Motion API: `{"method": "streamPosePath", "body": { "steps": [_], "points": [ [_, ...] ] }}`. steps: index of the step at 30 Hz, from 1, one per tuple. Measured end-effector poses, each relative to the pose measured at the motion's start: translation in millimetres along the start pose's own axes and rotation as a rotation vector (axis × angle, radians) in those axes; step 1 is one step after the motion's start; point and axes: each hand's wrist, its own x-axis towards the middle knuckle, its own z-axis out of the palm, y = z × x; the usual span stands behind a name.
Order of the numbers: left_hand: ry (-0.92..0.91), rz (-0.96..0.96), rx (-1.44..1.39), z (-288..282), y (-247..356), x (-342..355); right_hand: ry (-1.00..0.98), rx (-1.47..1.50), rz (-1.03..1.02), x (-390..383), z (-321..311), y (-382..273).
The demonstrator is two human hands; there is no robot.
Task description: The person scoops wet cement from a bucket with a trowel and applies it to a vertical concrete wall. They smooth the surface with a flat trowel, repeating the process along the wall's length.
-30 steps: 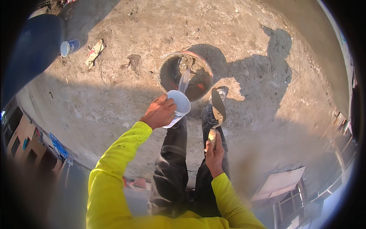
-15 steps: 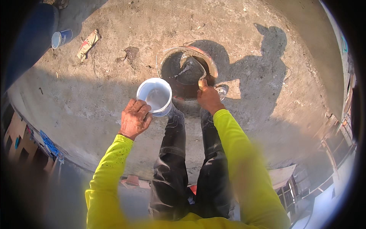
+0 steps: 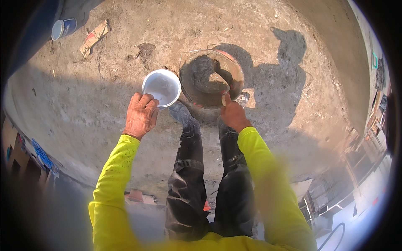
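Note:
My left hand (image 3: 141, 115) is closed on the near left rim of a white plastic tub (image 3: 163, 85), its mouth facing up and whitish residue inside. In my right hand (image 3: 235, 114) is the handle of a trowel (image 3: 218, 78). Its blade reaches into a round bucket (image 3: 240, 69) with a reddish rim, against a mound of wet grey mortar (image 3: 202, 72). Part of the blade is hard to make out against the mortar. The tub is held just left of the bucket, over my left foot.
Rough concrete ground (image 3: 121, 58) surrounds the bucket. At the far left lie a crumpled brown paper bag (image 3: 94, 38) and a blue-and-white pail (image 3: 63, 29). My shadow (image 3: 284, 75) falls to the right. Blue rope (image 3: 44, 157) lies at the lower left.
The trowel blade has shifted and turned within the mortar. My left hand and the tub are a little farther left and up in view, while the bucket appears slightly more to the right.

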Motion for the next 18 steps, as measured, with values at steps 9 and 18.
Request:
{"method": "streamPosePath", "body": {
  "steps": [9,18],
  "points": [
    [-0.210,0.132,-0.277,44.9,61.3,10.7,0.218,0.067,-0.104,-106.2,-12.0,24.9],
    [-0.252,0.121,-0.231,51.0,63.6,42.4,0.162,-0.120,-0.119,-68.8,-52.8,14.0]
  ]
}}
